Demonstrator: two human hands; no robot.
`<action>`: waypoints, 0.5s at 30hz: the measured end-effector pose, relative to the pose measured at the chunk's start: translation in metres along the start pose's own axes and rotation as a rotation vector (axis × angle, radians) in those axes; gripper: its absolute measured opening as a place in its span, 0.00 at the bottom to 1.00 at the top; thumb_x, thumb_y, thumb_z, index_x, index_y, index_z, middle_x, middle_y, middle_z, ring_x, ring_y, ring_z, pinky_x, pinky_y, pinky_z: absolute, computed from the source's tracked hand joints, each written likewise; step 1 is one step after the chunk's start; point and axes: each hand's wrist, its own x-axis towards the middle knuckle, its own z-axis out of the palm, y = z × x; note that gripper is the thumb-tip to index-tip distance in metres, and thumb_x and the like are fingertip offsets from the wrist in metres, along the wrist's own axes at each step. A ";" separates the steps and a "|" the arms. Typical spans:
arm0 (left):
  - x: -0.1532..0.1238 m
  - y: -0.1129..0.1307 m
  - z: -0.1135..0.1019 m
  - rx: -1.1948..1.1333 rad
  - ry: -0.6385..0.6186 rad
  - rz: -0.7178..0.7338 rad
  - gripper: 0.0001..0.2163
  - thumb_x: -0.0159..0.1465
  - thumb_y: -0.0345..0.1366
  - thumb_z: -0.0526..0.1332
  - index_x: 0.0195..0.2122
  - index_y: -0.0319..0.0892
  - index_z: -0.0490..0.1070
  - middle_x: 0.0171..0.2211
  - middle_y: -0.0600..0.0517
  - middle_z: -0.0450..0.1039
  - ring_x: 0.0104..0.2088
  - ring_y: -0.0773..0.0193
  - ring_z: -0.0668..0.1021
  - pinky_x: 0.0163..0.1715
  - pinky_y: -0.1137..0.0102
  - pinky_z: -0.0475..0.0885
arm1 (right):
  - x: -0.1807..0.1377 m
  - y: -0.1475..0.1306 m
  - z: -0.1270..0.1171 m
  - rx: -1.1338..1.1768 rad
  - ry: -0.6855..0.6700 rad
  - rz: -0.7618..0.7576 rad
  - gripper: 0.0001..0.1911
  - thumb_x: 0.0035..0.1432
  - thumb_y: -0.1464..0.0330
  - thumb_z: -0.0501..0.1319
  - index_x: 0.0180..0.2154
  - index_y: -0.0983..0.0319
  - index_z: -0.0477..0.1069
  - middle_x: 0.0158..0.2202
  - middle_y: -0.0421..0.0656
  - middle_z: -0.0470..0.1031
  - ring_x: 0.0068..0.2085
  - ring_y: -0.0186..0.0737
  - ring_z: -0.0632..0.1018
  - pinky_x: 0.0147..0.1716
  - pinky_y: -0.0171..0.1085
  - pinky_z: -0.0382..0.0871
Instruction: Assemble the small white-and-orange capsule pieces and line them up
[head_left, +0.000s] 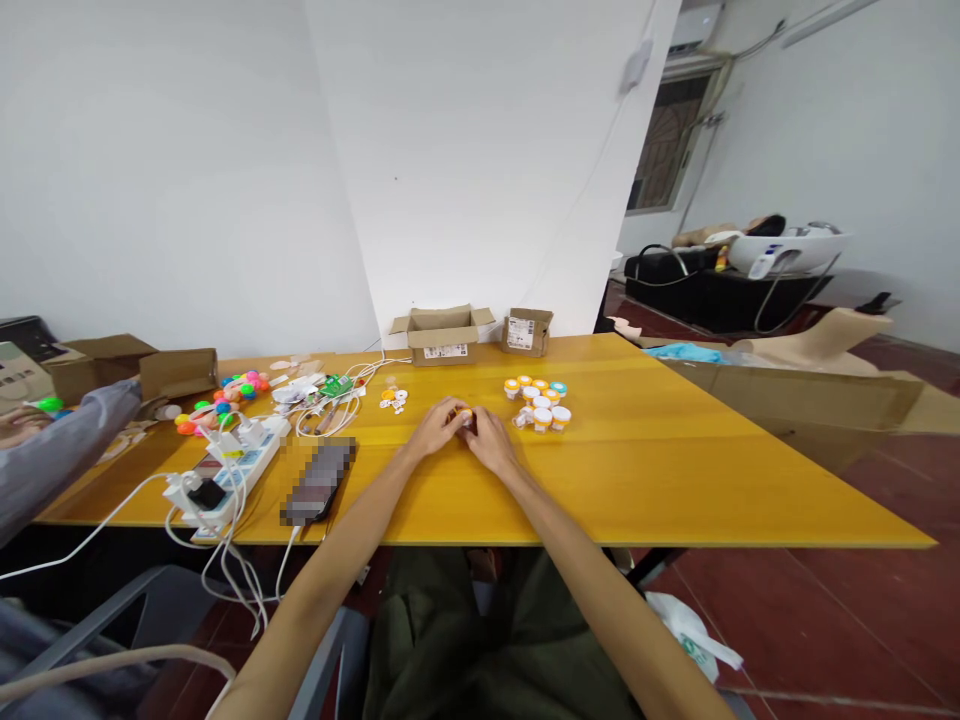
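A small orange-and-white piece is held between the fingertips of the left hand and the right hand, above the near middle of the yellow table. The fingers of both hands are closed around it, so most of it is hidden; it seems to be capped, though its full shape cannot be made out. Just to the right of the grip, small lidded jars are gathered in a group, most topped in orange and white, one in teal. To the left of the grip and slightly beyond it, small white parts are scattered. Beyond the grip, by the wall, an open cardboard box is set, with a smaller box to its right. Nearer and to the left of the grip, a phone is laid, and farther left a power strip is crowded with plugs. Well to the left, a co-worker's sleeve is seen near bright coloured balls.
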 end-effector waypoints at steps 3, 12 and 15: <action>0.000 -0.003 0.000 -0.011 0.017 -0.021 0.15 0.67 0.47 0.56 0.45 0.45 0.76 0.43 0.50 0.78 0.44 0.59 0.76 0.50 0.64 0.71 | 0.001 0.000 0.001 0.008 -0.008 0.023 0.08 0.60 0.69 0.61 0.43 0.59 0.71 0.42 0.47 0.79 0.45 0.46 0.79 0.43 0.39 0.70; 0.000 -0.007 -0.008 -0.049 0.014 -0.019 0.14 0.67 0.46 0.56 0.42 0.44 0.75 0.40 0.50 0.78 0.42 0.60 0.77 0.49 0.65 0.71 | 0.018 -0.010 0.003 -0.010 -0.118 0.027 0.08 0.61 0.67 0.61 0.44 0.59 0.72 0.45 0.49 0.79 0.46 0.46 0.79 0.44 0.40 0.70; 0.000 -0.007 -0.010 -0.054 0.019 -0.068 0.13 0.66 0.46 0.57 0.41 0.44 0.74 0.38 0.51 0.77 0.40 0.61 0.77 0.46 0.66 0.72 | 0.019 -0.009 0.008 -0.044 -0.099 0.002 0.06 0.61 0.69 0.61 0.41 0.59 0.72 0.43 0.48 0.79 0.47 0.47 0.79 0.45 0.40 0.69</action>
